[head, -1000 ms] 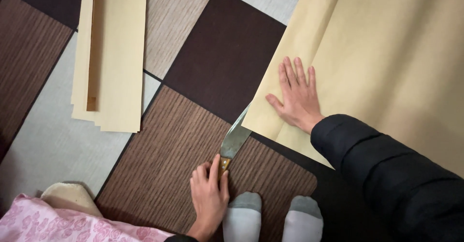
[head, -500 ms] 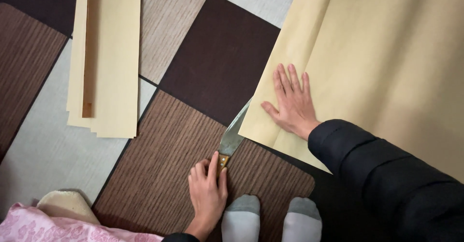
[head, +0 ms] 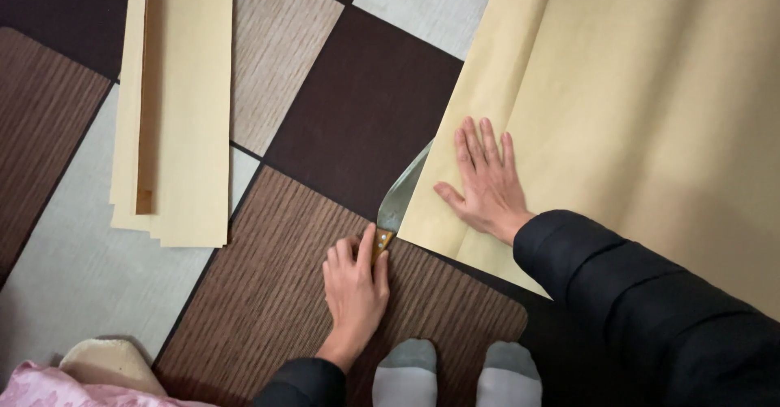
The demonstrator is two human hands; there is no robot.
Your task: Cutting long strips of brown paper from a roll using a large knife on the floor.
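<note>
The fingers of the left hand were curled narrowly around the wooden handle of a knife, thumb laid along its side, so that only a short piece of brown handle showed. The knife's grey blade ran up and to the right from that grip, and its tip slid under the folded edge of a large cream paper sheet. The right hand lay flat on that sheet just beside the blade, fingers spread wide and pressing the paper down near its lower left corner; a black sleeve led away from it to the lower right.

Below the left hand, two feet in grey socks rested on a brown wood-grain floor panel. Well apart to the upper left lay a stack of cut cream strips across the chequered flooring. Pink patterned fabric and a beige slipper sat in the bottom left corner. Nothing lay between the blade and the paper's fold.
</note>
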